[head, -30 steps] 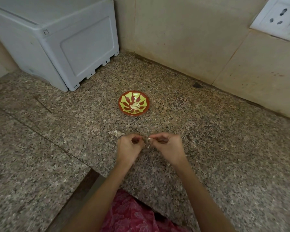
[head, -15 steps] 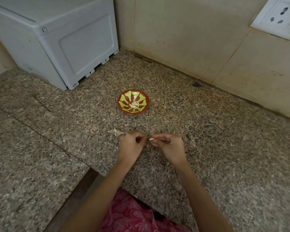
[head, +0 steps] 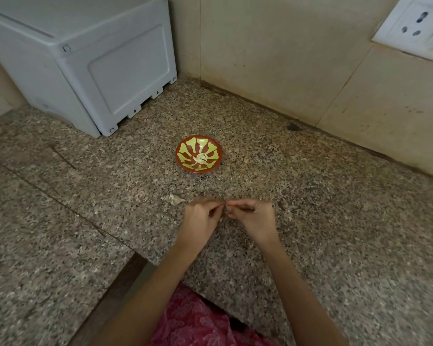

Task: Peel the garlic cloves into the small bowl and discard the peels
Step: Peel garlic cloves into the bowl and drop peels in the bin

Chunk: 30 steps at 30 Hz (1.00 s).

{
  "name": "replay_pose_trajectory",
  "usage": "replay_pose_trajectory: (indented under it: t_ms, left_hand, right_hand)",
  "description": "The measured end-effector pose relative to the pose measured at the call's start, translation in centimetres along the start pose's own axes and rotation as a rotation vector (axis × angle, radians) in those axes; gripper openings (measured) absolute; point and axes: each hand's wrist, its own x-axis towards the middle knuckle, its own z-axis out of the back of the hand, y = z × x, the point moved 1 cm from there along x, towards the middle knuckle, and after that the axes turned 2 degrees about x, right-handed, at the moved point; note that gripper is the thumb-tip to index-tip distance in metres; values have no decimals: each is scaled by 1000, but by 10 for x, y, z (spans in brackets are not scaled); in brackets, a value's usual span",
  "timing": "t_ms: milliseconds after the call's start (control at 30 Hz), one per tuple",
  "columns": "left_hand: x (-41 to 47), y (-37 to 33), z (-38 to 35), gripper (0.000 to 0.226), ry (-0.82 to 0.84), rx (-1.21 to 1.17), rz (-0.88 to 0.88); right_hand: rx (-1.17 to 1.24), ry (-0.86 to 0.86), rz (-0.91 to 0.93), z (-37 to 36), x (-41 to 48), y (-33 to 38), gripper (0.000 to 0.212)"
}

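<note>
Granite forms the speckled table (head: 85, 221). A pale papery peel scrap (head: 176, 199) lies just nearer than the small red-and-green patterned bowl (head: 178, 157), where peeled white cloves (head: 201, 158) are kept. Nearer again, the left hand (head: 200, 218) is pinched in a grip on a barely visible garlic clove (head: 226, 208), as is the right hand (head: 253, 216). Peeling is judged under way; next, skin must be stripped and the clove dropped into the bowl.

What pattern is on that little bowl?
Small red-brown bowl with yellow-green petal shapes; head view.

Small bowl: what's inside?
A small heap of pale peeled garlic cloves lies at the centre of the small bowl. The painted floor beneath is covered; the exact count cannot be told.
</note>
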Motion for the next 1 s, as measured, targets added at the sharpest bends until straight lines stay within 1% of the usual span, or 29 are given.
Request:
replay_pose_trajectory:
  t_ms: [133,300,433,600,733,833,900,1000]
  left_hand:
    - [0,1,0,21,15,-11,0]
    - [-2,1,1,19,22,-49,49]
    - [-2,1,0,16,14,-56,71]
    - [-2,2,-1,14,-8,-129,167]
    - [-2,4,0,15,-17,-163,244]
    - [-4,7,-1,14,-9,-148,248]
    - [-5,6,-1,16,-22,-145,207]
    - [-4,4,0,27,-37,-131,161]
  right_hand:
    - [31,-5,-1,-1,0,2,20]
    - [72,-4,-33,-2,0,2,21]
    - [73,-6,-9,-4,-1,3,21]
    - [147,-10,-2,-3,-2,5,18]
    - [188,8,-17,-2,-2,1,19]
    - [228,19,-59,-1,-1,-1,19]
    - [278,14,-76,-2,0,1,19]
    - [273,4,-65,-3,0,2,17]
